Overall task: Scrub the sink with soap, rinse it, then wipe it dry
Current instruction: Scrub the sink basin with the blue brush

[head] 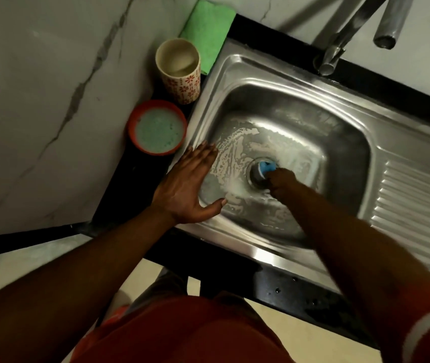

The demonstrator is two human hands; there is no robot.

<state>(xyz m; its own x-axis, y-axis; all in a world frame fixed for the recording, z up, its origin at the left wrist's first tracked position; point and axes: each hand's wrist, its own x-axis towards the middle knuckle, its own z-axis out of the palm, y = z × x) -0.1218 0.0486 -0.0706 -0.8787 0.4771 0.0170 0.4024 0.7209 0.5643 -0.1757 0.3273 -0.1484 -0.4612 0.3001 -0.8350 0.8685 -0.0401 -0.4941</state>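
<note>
The steel sink (339, 121) has white soap foam smeared over the left part of its basin floor. My right hand (282, 180) is down in the basin and grips a blue scrubber (266, 167) pressed at the drain (254, 176). My left hand (190, 187) lies flat with straight fingers on the sink's left rim, thumb spread toward the basin. An orange bowl of greenish soapy water (159, 129) stands just left of the rim. A folded green cloth (206, 32) lies at the sink's back left corner.
A cream cup with red flowers (180, 72) stands between the bowl and the cloth. The tap (339, 45) and a second spout (389, 24) hang over the back rim. A ribbed drainboard (415, 205) runs right of the basin. A marble wall is on the left.
</note>
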